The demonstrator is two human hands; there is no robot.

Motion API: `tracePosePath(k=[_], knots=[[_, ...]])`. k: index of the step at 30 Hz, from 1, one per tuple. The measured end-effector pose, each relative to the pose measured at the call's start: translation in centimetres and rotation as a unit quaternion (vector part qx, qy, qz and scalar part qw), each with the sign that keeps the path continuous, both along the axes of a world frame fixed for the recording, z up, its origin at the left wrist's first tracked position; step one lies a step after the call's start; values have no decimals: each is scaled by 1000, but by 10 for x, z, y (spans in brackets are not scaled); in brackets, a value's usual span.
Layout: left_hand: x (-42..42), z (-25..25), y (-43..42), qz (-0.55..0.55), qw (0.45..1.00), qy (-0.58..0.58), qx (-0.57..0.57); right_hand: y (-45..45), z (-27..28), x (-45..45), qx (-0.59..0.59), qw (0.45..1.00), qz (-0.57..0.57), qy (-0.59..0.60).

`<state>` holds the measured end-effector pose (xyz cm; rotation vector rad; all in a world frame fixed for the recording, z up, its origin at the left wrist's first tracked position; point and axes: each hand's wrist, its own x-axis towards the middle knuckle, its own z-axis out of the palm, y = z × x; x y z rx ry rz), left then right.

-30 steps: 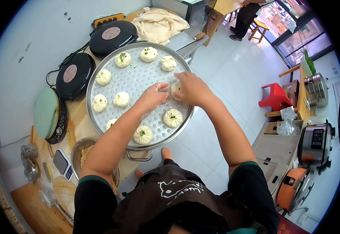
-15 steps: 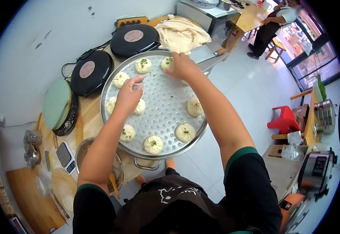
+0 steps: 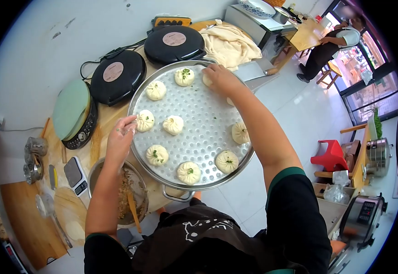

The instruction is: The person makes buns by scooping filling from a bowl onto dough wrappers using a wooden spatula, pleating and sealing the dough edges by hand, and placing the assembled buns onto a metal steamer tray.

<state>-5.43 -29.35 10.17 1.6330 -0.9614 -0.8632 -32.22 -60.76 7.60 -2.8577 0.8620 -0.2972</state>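
1. The round dimpled tray [image 3: 199, 147] (its near handle [image 3: 177, 196] facing the person) carries spaced-out pleated buns [image 3: 173, 125].
2. Just beside it, partly behind the left forearm, sits a bowl [image 3: 138, 182] of filling.
3. The right hand [image 3: 223, 80] curls over a far-side bun [image 3: 206, 80]; its grip cannot be told.
4. The left hand [image 3: 120, 136], fingers loosely bent, is beside a left-rim bun [image 3: 145, 121]; contact is unclear.

buns [image 3: 173, 125] lie on the tray [image 3: 193, 106], right of the bowl [image 3: 139, 183] and scale [image 3: 74, 174].
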Motion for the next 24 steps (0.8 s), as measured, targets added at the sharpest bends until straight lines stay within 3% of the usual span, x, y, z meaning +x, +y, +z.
tracePosePath(k=[7, 11, 14, 24], knots=[[-3, 23, 17, 19, 999, 21, 33, 2, 42, -43, 167, 976, -95, -105], [4, 20, 30, 20, 1000, 16, 10, 22, 40, -78, 126, 992, -3, -7], [-2, 20, 34, 22, 999, 31, 6, 49, 33, -83, 110, 988, -37, 97], [4, 13, 60, 24, 1000, 10, 11, 62, 21, -86, 77, 987, -121, 78]])
